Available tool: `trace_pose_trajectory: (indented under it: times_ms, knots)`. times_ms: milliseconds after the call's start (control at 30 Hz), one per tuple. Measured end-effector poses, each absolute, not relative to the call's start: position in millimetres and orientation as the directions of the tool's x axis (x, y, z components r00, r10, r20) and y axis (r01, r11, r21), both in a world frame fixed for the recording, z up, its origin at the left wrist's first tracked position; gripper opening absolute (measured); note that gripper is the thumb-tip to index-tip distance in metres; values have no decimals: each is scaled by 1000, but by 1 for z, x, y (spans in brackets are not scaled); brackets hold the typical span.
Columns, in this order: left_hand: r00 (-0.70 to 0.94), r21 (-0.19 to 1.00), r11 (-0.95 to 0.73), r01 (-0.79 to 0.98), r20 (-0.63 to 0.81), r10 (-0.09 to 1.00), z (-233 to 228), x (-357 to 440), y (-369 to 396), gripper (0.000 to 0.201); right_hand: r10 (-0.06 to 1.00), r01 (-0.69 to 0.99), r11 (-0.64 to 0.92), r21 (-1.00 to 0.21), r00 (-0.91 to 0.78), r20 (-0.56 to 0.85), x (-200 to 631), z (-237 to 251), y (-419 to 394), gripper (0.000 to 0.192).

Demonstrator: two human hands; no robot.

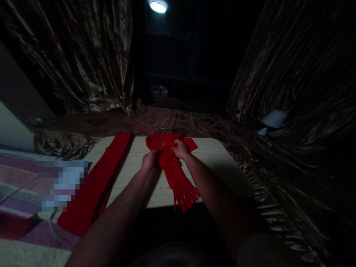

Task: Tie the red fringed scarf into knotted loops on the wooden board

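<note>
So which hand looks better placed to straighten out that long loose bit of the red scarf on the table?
Probably the left hand. It grips the red scarf on the side where the long stretch runs off the wooden table, while the right hand pinches the bunched part farther away.

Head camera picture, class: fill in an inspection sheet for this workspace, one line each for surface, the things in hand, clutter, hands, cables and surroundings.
Surface: pale wooden board, low, over a patterned carpet.
Things in hand: red fringed scarf bunched at the board's far middle, fringe hanging over the near edge; a second red scarf lies flat along the board's left side and runs off it.
Clutter: nothing seen on the board besides the scarves.
Hands: left hand and right hand both closed on the fringed scarf's bunched part.
Cables: thin white cable on the floor at right.
Surroundings: shiny patterned curtains both sides, ceiling lamp lit, small white lamp at right, striped rug left; room dim.
</note>
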State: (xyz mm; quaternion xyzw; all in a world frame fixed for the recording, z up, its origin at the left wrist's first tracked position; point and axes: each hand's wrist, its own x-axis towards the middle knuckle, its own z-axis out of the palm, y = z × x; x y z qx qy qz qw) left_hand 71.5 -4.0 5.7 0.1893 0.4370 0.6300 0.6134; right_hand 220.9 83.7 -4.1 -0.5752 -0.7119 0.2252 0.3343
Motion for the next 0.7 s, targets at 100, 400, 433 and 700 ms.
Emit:
trace_pose_trajectory:
  times_ms: [100, 400, 433, 700]
  knots:
    - [65, 726, 312, -613, -347, 936, 9, 72, 10, 23, 966, 688, 251, -681, -135, 219, 221, 0, 82, 16]
    - [115, 739, 206, -642, -172, 978, -1, 65, 6, 44, 955, 563, 291, -773, -221, 199, 216, 42, 95, 11]
    - [89, 746, 174, -643, -153, 984, 0, 66, 3, 42, 953, 545, 303, -782, -186, 240, 212, 46, 98, 12]
    - [46, 707, 69, -704, -52, 998, 9, 72, -4, 61, 984, 444, 172, -879, -122, 131, 181, 42, 112, 11]
